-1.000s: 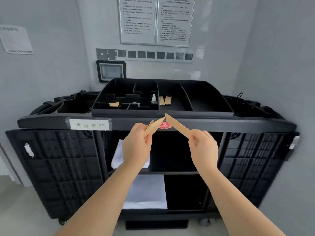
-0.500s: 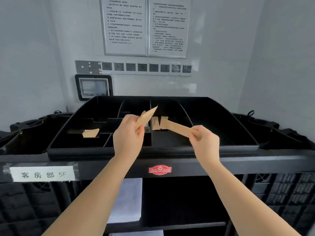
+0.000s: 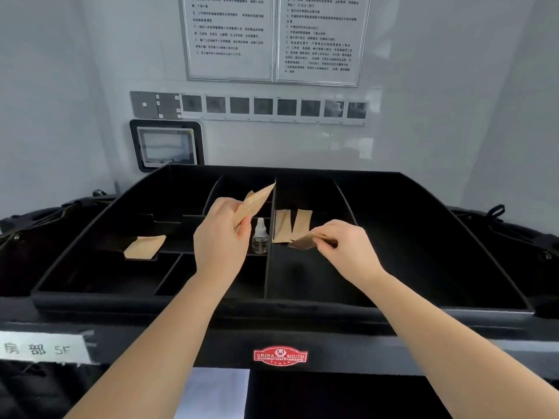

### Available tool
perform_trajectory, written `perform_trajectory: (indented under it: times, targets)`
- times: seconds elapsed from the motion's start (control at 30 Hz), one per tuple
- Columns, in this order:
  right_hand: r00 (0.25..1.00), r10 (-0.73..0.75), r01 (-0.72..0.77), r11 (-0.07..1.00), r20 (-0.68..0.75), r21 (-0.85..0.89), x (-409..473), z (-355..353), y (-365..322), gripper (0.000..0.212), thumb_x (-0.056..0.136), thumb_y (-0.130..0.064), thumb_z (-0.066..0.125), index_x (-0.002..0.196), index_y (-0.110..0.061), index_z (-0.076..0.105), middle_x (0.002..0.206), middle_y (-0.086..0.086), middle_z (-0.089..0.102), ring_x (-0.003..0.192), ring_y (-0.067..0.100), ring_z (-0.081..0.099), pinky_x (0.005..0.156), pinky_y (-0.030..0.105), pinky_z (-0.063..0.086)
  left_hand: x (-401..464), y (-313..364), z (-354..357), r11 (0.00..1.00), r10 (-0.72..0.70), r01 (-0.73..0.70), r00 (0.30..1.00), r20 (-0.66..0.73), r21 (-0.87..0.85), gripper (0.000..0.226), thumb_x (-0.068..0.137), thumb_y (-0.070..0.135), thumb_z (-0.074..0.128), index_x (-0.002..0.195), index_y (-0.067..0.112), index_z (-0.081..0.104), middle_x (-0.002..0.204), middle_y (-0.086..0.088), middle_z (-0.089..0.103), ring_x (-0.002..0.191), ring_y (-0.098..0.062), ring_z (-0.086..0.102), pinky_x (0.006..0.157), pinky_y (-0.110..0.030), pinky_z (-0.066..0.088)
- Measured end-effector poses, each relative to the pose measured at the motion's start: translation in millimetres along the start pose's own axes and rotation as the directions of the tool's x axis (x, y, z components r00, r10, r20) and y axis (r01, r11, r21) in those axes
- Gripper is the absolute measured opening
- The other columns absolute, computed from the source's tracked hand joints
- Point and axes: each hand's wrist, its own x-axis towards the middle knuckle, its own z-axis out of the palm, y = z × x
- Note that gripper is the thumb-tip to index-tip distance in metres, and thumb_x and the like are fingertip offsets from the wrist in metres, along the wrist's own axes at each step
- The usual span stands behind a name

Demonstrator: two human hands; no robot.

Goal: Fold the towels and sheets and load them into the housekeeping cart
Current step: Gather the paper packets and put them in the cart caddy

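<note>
Five brown paper packets: one in the left hand [image 3: 222, 237], one in the right hand [image 3: 348, 249], two side by side at centre frame [image 3: 292, 225], one at left [image 3: 145, 246]. One small bottle [image 3: 260, 237]. Two framed notices [image 3: 272, 37], upper centre. One wall screen [image 3: 166, 145].

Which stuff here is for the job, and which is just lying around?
For the job:
- left hand, holding up a brown packet
- right hand, lowering another packet
- two packets already in the cart tray
- white linen below

Lying about:
- small bottle
- wall notices
- wall screen
</note>
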Motion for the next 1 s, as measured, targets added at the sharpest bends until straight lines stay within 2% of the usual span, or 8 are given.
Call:
perform_trajectory:
  times: [0.13,0.33,0.53,0.63,0.73,0.8,0.87,1.0]
  targets:
    - [0.954,-0.152,0.185,0.977,0.257,-0.109,16.8,15.0,4.6,0.025,0.094,-0.021,0.058,0.116,-0.023,0.069,0.109,-0.003,0.071,0.101,0.014,0.065,0.093,0.033,0.051,2.7,-8.7,9.0,1.0,-0.02,0.02,1.0,-0.014,0.01,0.017,0.091,0.025,0.065,0.103,0.013,0.065,0.098,0.01,0.057,0.066,0.003,0.045,0.057,-0.006,0.029]
    - [0.818,-0.137,0.293,0.935,0.558,-0.201,19.5,38.2,12.6,0.037,0.09,-0.041,0.06,0.124,-0.028,0.063,0.108,-0.005,0.069,0.099,0.012,0.06,0.089,0.029,0.049,0.0,-22.2,17.1,0.999,-0.045,0.045,0.999,-0.019,0.027,0.016,0.09,0.024,0.065,0.102,0.013,0.065,0.096,0.016,0.052,0.07,0.0,0.047,0.059,-0.006,0.029]
    - [0.726,-0.104,0.252,0.96,0.679,-0.123,22.3,47.4,24.2,0.067,0.079,-0.06,0.062,0.137,-0.029,0.05,0.134,-0.008,0.056,0.123,0.011,0.047,0.102,0.032,0.043,-3.6,-21.2,20.7,1.0,-0.018,0.018,1.0,-0.026,0.004,0.016,0.089,0.025,0.066,0.1,0.014,0.065,0.095,0.018,0.051,0.068,0.01,0.046,0.059,-0.004,0.03]
    - [0.73,-0.028,0.129,0.987,0.683,-0.097,30.2,44.6,34.4,0.086,0.075,-0.066,0.063,0.147,-0.029,0.034,0.152,-0.007,0.035,0.141,0.011,0.028,0.115,0.035,0.029,-4.8,-21.5,21.5,1.0,0.006,-0.006,1.0,0.007,0.007,0.018,0.09,0.029,0.064,0.099,0.013,0.066,0.095,0.011,0.057,0.067,0.002,0.048,0.061,-0.005,0.03]
    - [0.632,0.054,0.144,0.972,0.773,-0.186,36.9,54.1,39.9,0.094,0.079,-0.069,0.057,0.152,-0.03,0.014,0.16,-0.008,0.009,0.147,0.011,0.003,0.12,0.037,0.012,-4.3,-21.7,21.2,1.0,0.007,-0.007,1.0,0.018,0.01,0.018,0.09,0.028,0.064,0.099,0.012,0.066,0.095,0.012,0.056,0.068,0.0,0.048,0.062,-0.006,0.03]
    - [0.579,0.073,0.161,0.966,0.812,-0.202,37.7,62.2,40.5,0.094,0.081,-0.071,0.051,0.153,-0.03,0.008,0.161,-0.008,0.001,0.147,0.009,-0.005,0.121,0.038,0.008,-4.6,-22.0,21.2,1.0,0.005,-0.006,1.0,0.023,0.016,0.017,0.09,0.027,0.064,0.099,0.013,0.066,0.095,0.015,0.053,0.066,0.001,0.047,0.061,-0.006,0.03]
    - [0.561,0.082,0.165,0.964,0.823,-0.209,36.9,64.9,40.2,0.093,0.081,-0.074,0.047,0.153,-0.03,0.007,0.161,-0.008,0.0,0.147,0.01,-0.005,0.121,0.039,0.007,-4.6,-21.7,21.9,1.0,0.01,-0.011,0.999,0.033,0.018,0.016,0.09,0.026,0.064,0.099,0.013,0.066,0.095,0.012,0.056,0.068,-0.001,0.049,0.061,-0.007,0.03]
    - [0.587,0.079,0.178,0.959,0.806,-0.223,32.6,64.2,37.4,0.092,0.078,-0.079,0.045,0.152,-0.035,0.012,0.16,-0.01,0.006,0.148,0.015,0.005,0.12,0.041,0.011,-5.3,-21.1,22.6,1.0,0.009,-0.009,0.999,0.032,0.015,0.017,0.089,0.024,0.066,0.1,0.011,0.066,0.096,0.01,0.057,0.072,-0.002,0.05,0.061,-0.007,0.03]
